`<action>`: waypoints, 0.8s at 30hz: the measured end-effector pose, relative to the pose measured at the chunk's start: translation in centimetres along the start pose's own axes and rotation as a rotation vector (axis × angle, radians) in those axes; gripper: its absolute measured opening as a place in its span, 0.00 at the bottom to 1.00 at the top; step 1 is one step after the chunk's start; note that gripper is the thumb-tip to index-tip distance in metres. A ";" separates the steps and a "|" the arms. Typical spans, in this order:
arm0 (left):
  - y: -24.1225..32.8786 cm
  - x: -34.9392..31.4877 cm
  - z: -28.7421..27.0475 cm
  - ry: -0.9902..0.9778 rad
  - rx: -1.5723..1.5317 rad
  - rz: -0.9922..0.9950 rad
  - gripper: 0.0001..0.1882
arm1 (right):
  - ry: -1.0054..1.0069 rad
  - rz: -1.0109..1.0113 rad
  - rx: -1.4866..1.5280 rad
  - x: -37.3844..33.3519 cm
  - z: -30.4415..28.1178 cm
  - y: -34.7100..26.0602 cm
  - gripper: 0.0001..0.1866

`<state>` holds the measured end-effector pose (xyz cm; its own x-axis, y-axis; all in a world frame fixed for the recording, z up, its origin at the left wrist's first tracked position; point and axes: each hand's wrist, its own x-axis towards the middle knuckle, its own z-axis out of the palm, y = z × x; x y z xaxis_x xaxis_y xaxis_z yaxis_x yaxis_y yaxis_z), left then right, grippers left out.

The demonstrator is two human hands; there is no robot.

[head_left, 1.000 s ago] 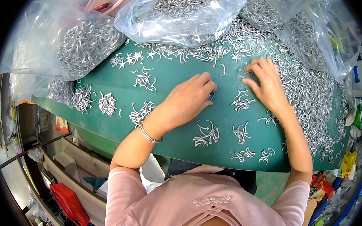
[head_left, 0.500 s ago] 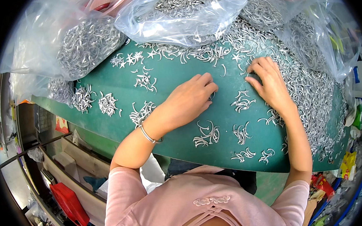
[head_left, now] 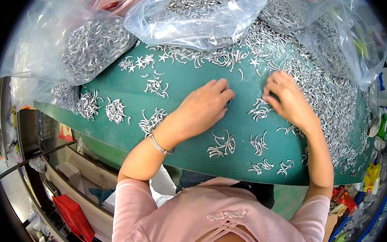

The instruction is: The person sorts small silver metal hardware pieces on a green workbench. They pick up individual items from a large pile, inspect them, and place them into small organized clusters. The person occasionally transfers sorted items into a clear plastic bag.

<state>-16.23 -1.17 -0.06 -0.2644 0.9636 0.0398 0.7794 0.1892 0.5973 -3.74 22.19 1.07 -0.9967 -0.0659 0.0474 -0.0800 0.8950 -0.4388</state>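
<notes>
My left hand (head_left: 206,104) is closed over the middle of the green table (head_left: 187,83). A bit of silvery metal, apparently curved silver pieces (head_left: 228,103), shows between its curled fingers. To the right, my right hand (head_left: 288,96) has its fingers bent in toward the thumb, beside a small heap of curved silver pieces (head_left: 259,110). What its fingertips pinch, if anything, is hidden. Nearer me lie more little heaps, among them a loose heap (head_left: 221,144) and a smaller heap (head_left: 259,143). The large spread of the same pieces (head_left: 335,121) covers the table's right side.
Clear plastic bags filled with silver pieces stand along the far edge: a left bag (head_left: 96,49), a middle bag (head_left: 196,23) and a right bag (head_left: 326,42). Star-shaped pieces (head_left: 144,61) lie at the far left. A red basket (head_left: 74,220) sits below, at lower left.
My right hand has come nearer me, from the far loose pieces to the small heap, and its fingers have drawn closer together. The left hand has hardly moved.
</notes>
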 end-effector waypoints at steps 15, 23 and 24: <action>0.0 0.1 0.1 0.012 -0.012 0.009 0.18 | 0.089 0.029 -0.049 1.5 1.5 0.6 0.06; 0.1 0.1 0.0 -0.005 0.013 -0.005 0.17 | 0.390 0.260 -0.120 0.2 1.2 2.5 0.10; 0.0 0.1 0.0 -0.002 0.008 -0.001 0.17 | 0.428 0.235 -0.164 0.5 1.6 2.7 0.11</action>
<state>-16.22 -1.05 -0.08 -0.2640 0.9638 0.0382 0.7838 0.1913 0.5908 -4.46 23.83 -1.53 -0.8901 0.3010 0.3421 0.1828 0.9236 -0.3370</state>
